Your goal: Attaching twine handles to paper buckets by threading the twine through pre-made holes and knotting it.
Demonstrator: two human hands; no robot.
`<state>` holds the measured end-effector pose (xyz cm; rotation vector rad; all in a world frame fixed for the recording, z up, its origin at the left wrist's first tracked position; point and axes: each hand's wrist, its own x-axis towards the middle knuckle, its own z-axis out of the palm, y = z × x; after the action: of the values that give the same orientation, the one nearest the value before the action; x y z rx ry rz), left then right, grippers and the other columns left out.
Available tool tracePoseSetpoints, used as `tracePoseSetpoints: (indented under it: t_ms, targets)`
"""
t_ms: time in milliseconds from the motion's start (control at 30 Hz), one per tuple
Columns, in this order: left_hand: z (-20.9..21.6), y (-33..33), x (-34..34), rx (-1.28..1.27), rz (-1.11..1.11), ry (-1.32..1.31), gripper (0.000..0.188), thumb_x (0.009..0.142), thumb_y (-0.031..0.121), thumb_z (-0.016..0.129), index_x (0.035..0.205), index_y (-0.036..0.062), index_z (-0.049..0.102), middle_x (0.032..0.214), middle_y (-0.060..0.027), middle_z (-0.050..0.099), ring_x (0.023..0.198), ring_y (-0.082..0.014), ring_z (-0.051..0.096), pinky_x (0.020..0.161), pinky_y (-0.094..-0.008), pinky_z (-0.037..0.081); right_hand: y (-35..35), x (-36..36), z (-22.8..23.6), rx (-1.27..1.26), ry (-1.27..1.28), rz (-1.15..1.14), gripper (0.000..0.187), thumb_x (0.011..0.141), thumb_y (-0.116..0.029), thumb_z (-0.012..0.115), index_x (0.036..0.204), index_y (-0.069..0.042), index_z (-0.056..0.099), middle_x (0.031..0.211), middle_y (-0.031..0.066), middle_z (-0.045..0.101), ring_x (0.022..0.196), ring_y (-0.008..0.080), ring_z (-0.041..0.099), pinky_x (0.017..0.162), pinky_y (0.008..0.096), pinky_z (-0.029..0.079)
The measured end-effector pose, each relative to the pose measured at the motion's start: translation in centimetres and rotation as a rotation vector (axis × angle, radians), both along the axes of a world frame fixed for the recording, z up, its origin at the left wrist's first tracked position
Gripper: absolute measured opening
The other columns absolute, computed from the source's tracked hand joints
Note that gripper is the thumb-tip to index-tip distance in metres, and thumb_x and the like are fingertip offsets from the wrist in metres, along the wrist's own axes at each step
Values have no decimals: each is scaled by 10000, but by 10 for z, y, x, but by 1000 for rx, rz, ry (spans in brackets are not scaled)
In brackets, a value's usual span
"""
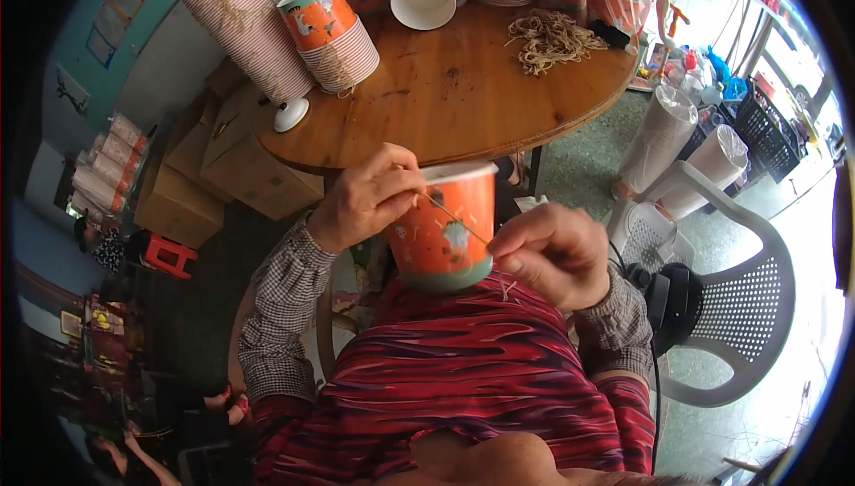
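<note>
An orange paper bucket [450,232] with a green base band and a white rim is between my hands, in front of my lap. A thin tan string [456,217] runs slantwise across its printed side. My left hand [378,194] is closed at the upper left of the bucket, pinching the string's upper end near the rim. On the right, my right hand [557,253] pinches the lower end between thumb and fingers. Whether the left fingers also grip the bucket's wall is hidden.
Past the bucket is a round wooden table [445,76] with stacked paper buckets [343,54], a heap of string [554,41] and a white lidded knob [291,115]. A grey plastic chair [739,299] stands at right, cardboard boxes [191,201] at left. People sit at the far left.
</note>
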<state>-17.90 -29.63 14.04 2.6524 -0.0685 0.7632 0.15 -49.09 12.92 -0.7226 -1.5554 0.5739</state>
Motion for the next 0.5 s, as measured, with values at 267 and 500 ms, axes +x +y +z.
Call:
tracePoseSetpoints:
  t_ms: [267, 500]
  targets:
    - [-56, -13, 9, -164, 89, -204, 171, 711, 6, 640, 838, 73, 547, 848, -43, 585, 846, -215, 551, 795, -331, 438, 5, -13, 7, 5, 20, 129, 76, 793, 16, 686, 862, 18, 654, 772, 106, 682, 674, 206, 665, 622, 279, 507]
    - [-79, -14, -6, -221, 116, -269, 148, 749, 18, 599, 864, 58, 516, 786, -60, 587, 773, -219, 587, 907, -392, 410, 11, -17, 8, 36, -66, 290, 133, 848, -4, 649, 979, 18, 640, 769, 68, 652, 653, 133, 623, 579, 238, 451]
